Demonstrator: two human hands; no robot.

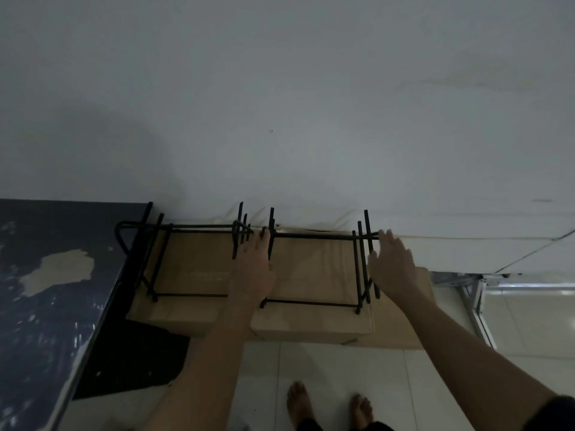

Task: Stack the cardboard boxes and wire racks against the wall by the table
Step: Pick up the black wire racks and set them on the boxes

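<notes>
Both hands, left hand (pixel 252 269) and right hand (pixel 392 265), press flat-fingered on the right wire rack (pixel 314 269), lying lengthwise along the wall (pixel 311 119).

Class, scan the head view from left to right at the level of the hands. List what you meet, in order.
Table → left wire rack → left hand → right wire rack → right hand → metal frame.
</notes>
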